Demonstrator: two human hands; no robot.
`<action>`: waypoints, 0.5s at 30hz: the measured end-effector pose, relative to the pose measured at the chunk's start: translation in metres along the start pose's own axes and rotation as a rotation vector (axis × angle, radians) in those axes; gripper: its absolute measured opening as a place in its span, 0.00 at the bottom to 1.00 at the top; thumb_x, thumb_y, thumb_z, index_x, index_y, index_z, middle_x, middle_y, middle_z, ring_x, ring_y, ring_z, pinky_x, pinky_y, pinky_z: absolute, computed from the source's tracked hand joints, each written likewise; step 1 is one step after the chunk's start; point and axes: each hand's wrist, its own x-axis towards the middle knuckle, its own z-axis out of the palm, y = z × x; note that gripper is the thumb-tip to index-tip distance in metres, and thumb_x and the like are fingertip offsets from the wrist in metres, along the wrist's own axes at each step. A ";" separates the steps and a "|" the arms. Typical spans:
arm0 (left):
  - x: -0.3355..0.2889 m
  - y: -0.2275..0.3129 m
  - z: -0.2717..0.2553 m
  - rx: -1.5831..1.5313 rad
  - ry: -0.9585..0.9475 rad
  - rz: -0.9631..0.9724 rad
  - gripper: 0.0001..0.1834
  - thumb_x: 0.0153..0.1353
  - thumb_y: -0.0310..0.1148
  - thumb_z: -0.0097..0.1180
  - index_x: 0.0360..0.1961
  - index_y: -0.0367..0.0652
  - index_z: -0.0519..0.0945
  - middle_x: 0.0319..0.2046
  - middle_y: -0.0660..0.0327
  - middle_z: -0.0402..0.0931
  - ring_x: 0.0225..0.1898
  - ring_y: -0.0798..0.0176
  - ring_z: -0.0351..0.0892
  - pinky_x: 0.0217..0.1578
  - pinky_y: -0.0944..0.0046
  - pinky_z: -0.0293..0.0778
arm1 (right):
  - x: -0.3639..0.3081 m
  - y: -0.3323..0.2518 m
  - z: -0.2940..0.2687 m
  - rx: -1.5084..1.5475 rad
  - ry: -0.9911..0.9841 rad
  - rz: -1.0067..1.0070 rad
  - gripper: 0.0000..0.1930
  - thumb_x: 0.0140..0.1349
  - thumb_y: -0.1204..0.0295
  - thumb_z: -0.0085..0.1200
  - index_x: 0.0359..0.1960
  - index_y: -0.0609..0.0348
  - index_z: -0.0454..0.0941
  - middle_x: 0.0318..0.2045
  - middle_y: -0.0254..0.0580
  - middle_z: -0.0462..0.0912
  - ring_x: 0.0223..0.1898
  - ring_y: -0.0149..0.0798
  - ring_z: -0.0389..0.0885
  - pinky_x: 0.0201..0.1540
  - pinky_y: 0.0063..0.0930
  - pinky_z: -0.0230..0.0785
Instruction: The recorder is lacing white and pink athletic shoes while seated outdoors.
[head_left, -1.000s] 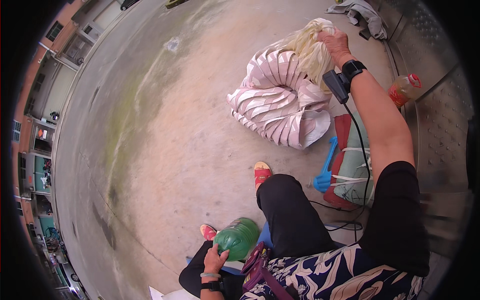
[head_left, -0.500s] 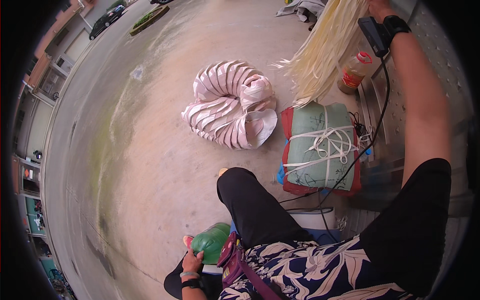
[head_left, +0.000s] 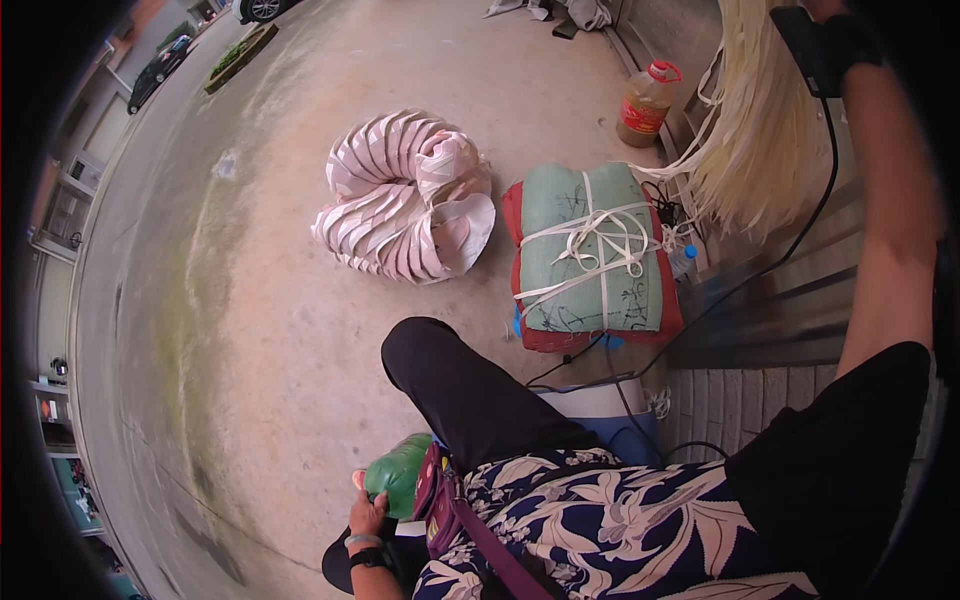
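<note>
My left hand [head_left: 368,514] is closed round one end of a green plastic bottle [head_left: 397,474], beside my left leg. At the upper right, my right hand [head_left: 824,10] is raised and partly cut off by the rim. From it hangs a long bundle of pale cream strips [head_left: 765,130], fanned out at the lower ends. A black device with a cable [head_left: 806,52] is strapped at my right wrist. Below the strips lies a green and red wrapped bundle [head_left: 600,255], tied with white strips.
A coiled pink-and-white pleated braid [head_left: 395,195] lies on the concrete. A red-capped bottle of brown liquid [head_left: 645,105] stands near the metal wall [head_left: 840,300]. A black cable runs over my right side. Parked cars and a planter [head_left: 238,62] are far left.
My right hand has carried the strips to the right, away from the red-capped bottle, which now shows fully. My view has shifted rightward. The left hand stays on the green bottle.
</note>
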 end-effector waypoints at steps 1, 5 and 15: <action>0.000 0.000 0.000 -0.004 0.005 -0.017 0.25 0.53 0.48 0.51 0.40 0.34 0.71 0.32 0.38 0.74 0.38 0.37 0.73 0.37 0.48 0.69 | -0.004 0.006 0.007 -0.060 -0.076 0.032 0.16 0.39 0.72 0.55 0.34 0.63 0.76 0.25 0.43 0.78 0.28 0.39 0.77 0.33 0.30 0.69; 0.003 -0.002 -0.001 -0.053 -0.001 -0.020 0.25 0.52 0.47 0.52 0.39 0.32 0.72 0.33 0.38 0.75 0.39 0.38 0.74 0.39 0.51 0.69 | -0.037 0.061 0.094 -0.359 -0.388 0.178 0.18 0.38 0.70 0.55 0.34 0.64 0.76 0.25 0.45 0.78 0.28 0.40 0.78 0.34 0.31 0.69; -0.020 0.007 -0.017 -0.295 0.177 0.087 0.29 0.52 0.48 0.53 0.48 0.38 0.67 0.39 0.41 0.73 0.41 0.39 0.73 0.40 0.51 0.69 | -0.205 0.098 0.372 -0.648 -1.365 -0.003 0.25 0.37 0.53 0.60 0.32 0.61 0.80 0.30 0.47 0.81 0.33 0.46 0.80 0.35 0.37 0.73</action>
